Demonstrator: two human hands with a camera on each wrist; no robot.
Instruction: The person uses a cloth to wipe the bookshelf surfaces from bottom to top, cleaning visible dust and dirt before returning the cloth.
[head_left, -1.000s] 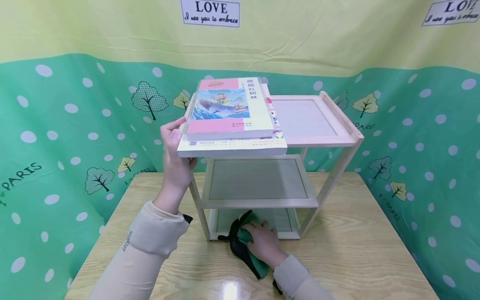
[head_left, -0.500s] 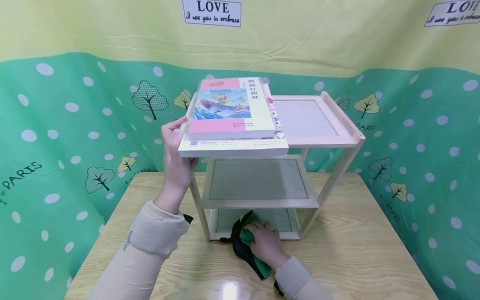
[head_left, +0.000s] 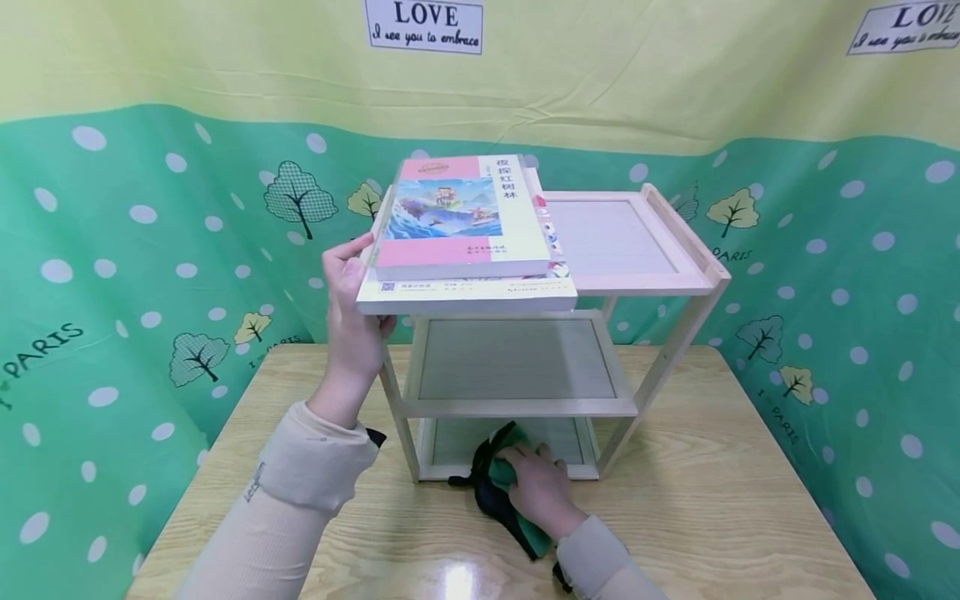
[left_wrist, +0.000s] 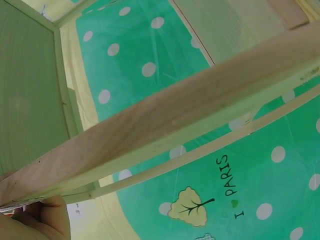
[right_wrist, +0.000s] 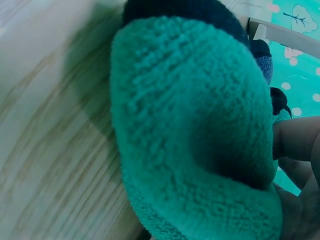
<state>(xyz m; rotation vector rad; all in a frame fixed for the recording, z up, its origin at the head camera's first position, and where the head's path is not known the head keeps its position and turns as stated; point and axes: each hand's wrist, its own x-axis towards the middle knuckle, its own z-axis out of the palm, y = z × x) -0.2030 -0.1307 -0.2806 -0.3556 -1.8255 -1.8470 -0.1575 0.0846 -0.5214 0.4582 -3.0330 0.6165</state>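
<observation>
Presently we're gripping the rack (head_left: 517,358) at its upper left with our left hand (head_left: 354,312), beside the books (head_left: 457,221), and pinching the cloth (head_left: 495,498) with our right hand (head_left: 542,492), by the bottom shelf (head_left: 442,454).

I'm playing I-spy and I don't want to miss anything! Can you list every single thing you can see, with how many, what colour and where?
Table: one, light wood, at the bottom
Backdrop: one, yellow over green with pale spots, behind and around the table
LOVE signs: two, white with dark letters, at the top
Tree pictures: several, yellow or black-lined, on the green part
Wooden shelf: one, pale, three levels, on the table
White book: one, mostly white, at the shelf's upper left
Pink book: one, pink and cream with a blue picture, on the white book
Fuzzy cloth: one, green and black, by the bottom level
Sleeves: two, pale beige, near the bottom
Left grip: one, bare, at the shelf's upper left corner
Right grip: one, bare, holding the cloth
</observation>
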